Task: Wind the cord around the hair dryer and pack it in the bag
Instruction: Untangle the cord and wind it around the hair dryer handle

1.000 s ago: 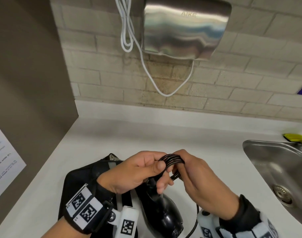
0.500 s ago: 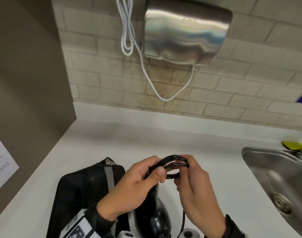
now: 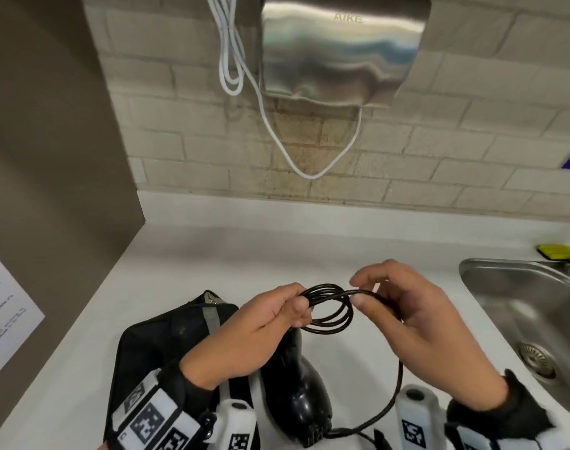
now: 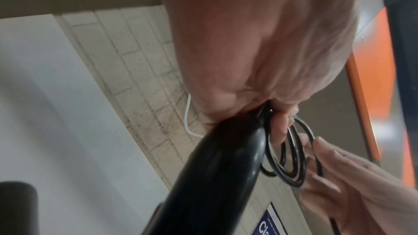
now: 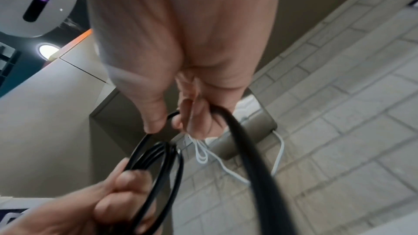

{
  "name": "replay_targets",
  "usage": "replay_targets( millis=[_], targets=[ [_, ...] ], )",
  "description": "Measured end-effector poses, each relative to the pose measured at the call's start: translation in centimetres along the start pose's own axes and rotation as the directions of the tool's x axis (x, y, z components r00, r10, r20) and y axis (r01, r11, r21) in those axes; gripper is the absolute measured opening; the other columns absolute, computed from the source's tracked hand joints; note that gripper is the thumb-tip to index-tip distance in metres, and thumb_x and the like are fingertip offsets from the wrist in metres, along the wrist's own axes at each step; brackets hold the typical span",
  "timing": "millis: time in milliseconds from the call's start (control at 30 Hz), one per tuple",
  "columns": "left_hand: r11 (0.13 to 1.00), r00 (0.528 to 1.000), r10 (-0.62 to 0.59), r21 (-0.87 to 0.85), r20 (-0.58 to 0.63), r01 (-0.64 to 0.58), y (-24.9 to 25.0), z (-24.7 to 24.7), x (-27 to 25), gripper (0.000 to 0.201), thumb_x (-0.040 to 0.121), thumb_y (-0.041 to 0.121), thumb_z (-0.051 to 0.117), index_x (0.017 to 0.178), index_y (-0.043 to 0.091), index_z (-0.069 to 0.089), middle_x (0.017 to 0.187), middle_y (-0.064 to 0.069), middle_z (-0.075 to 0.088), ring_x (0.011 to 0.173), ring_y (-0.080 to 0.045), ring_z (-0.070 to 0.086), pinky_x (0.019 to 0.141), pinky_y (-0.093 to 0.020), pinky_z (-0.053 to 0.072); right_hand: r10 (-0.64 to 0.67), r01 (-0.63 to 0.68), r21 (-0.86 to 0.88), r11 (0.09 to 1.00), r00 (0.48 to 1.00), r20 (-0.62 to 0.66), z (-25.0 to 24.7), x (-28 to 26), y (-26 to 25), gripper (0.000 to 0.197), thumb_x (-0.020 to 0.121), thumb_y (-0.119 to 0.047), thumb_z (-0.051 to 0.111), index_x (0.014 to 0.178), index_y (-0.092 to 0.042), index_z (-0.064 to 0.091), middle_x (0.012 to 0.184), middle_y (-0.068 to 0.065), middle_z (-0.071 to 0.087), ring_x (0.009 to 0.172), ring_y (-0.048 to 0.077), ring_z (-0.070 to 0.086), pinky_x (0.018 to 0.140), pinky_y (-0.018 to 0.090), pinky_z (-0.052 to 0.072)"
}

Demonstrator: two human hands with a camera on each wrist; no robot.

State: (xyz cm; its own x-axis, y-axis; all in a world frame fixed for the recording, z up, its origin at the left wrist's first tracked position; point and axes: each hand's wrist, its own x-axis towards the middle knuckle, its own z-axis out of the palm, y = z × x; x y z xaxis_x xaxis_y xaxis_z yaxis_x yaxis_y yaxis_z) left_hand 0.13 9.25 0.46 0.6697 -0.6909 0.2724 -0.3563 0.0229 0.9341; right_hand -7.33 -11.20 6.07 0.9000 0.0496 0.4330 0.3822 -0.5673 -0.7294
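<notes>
**Coiling the cord: keep the loops pinched and feed the slack evenly**

Head view: the left hand [image 3: 244, 332] pinches a small stack of loops of the black cord [image 3: 330, 308] between thumb and fingers, and appears to hold the top of the hair dryer [image 3: 296, 381] handle as well. The right hand [image 3: 416, 319] grasps the running strand between thumb and forefinger just beside the coil. The dryer hangs low over the bench [image 3: 186, 264], in front of the black bag [image 3: 166, 339], which lies flat on it. A loose length of cord curves from the right hand down to the dryer's base. The loops look gathered beside the handle rather than round it, so I judge that each new turn is best led round the handle itself.

Left wrist view: the fingertips [image 4: 279, 131] clamp the loops against the handle top; that pinch should not loosen while a turn is added, or the coil may spring open.

Right wrist view: the cord [image 5: 246, 149] runs through curled fingers [image 5: 194, 113]; letting it slide with light tension should keep the turns equal and untwisted.
</notes>
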Motion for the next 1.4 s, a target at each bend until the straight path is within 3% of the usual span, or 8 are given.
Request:
replay_targets(
  millis=[167,300,400,533,633,833,1133,1400],
  targets=[
    [0.992,0.995,0.002,0.128,0.101,-0.015,0.6,0.7,0.1,0.034,0.099,0.057,0.031,0.083,0.031,0.047,0.077,0.018,0.043,0.076,-0.007,0.042,0.078,-0.027,0.038,-0.197,0.189,-0.142,0.972,0.979,-0.048,-1.0,1.7,-0.5,0.006,0.088,-0.016,0.067,0.092,-0.014,0.070,0.083,-0.003,0.067,0.072,0.018,0.061,0.066,0.030,0.049],
    [0.983,0.990,-0.012,0.181,0.144,-0.015,1.1,0.9,0.1,0.023,0.099,0.051,0.031,0.080,0.048,0.043,0.078,0.019,0.040,0.077,-0.003,0.042,0.079,-0.020,0.036,-0.166,0.157,-0.151,0.976,0.985,-0.045,0.8,2.4,0.7,0.012,0.088,-0.003,0.066,0.090,-0.015,0.070,0.082,-0.004,0.067,0.071,0.014,0.059,0.064,0.024,0.047],
    [0.984,0.993,0.001,0.175,0.114,-0.021,1.1,0.7,-0.1,0.027,0.098,0.055,0.031,0.082,0.041,0.046,0.079,0.017,0.040,0.077,-0.004,0.042,0.078,-0.021,0.037,-0.036,0.037,-0.060,0.998,0.999,0.015,1.6,2.0,2.1,0.019,0.092,-0.008,0.055,0.096,-0.019,0.071,0.088,-0.010,0.066,0.081,0.011,0.061,0.071,0.017,0.045],
    [0.990,0.998,0.021,0.138,0.052,-0.028,0.7,0.6,-0.2,0.039,0.095,0.063,0.031,0.085,0.030,0.049,0.080,0.009,0.044,0.077,-0.009,0.045,0.078,-0.028,0.043,0.001,-0.027,0.184,0.982,0.990,0.140,1.8,1.1,2.3,0.026,0.087,-0.028,0.055,0.104,-0.016,0.071,0.108,-0.002,0.064,0.106,0.022,0.061,0.089,0.031,0.048],
    [0.991,1.000,-0.017,0.135,0.022,0.014,0.5,0.5,-0.3,0.041,0.096,0.060,0.035,0.089,0.023,0.054,0.085,-0.011,0.049,0.083,-0.025,0.052,0.085,-0.046,0.052,-0.018,0.001,0.081,0.997,0.978,0.209,2.4,0.7,2.2,0.027,0.083,-0.034,0.070,0.108,-0.023,0.070,0.105,-0.005,0.063,0.099,0.021,0.063,0.082,0.036,0.053],
    [0.958,1.000,-0.029,0.284,-0.011,0.031,0.5,0.6,-0.2,0.029,0.098,0.056,0.029,0.078,0.040,0.043,0.077,0.017,0.043,0.083,-0.005,0.042,0.077,-0.017,0.038,-0.034,0.044,-0.042,0.998,0.977,0.209,2.2,1.2,2.8,0.010,0.089,-0.012,0.064,0.087,-0.017,0.072,0.082,-0.003,0.063,0.075,0.010,0.058,0.066,0.009,0.039],
    [0.928,0.994,-0.095,0.357,-0.046,0.105,1.1,0.9,-0.2,0.028,0.090,0.064,0.021,0.076,0.051,0.041,0.082,0.013,0.043,0.095,0.001,0.040,0.077,-0.014,0.035,0.057,-0.044,-0.058,0.997,0.966,0.253,1.0,2.0,2.5,0.010,0.079,-0.027,0.077,0.074,-0.019,0.075,0.063,-0.010,0.056,0.055,0.004,0.049,0.054,0.011,0.034],
    [0.933,0.990,-0.102,0.336,-0.095,0.128,1.1,1.5,-0.2,0.031,0.093,0.061,0.022,0.094,0.041,0.046,0.087,0.013,0.047,0.091,-0.001,0.046,0.077,-0.016,0.036,0.134,-0.141,0.000,0.990,0.938,0.319,0.5,2.3,2.5,0.021,0.075,-0.030,0.081,0.068,-0.013,0.070,0.062,0.003,0.057,0.055,0.010,0.047,0.054,0.025,0.037]
  ],
)
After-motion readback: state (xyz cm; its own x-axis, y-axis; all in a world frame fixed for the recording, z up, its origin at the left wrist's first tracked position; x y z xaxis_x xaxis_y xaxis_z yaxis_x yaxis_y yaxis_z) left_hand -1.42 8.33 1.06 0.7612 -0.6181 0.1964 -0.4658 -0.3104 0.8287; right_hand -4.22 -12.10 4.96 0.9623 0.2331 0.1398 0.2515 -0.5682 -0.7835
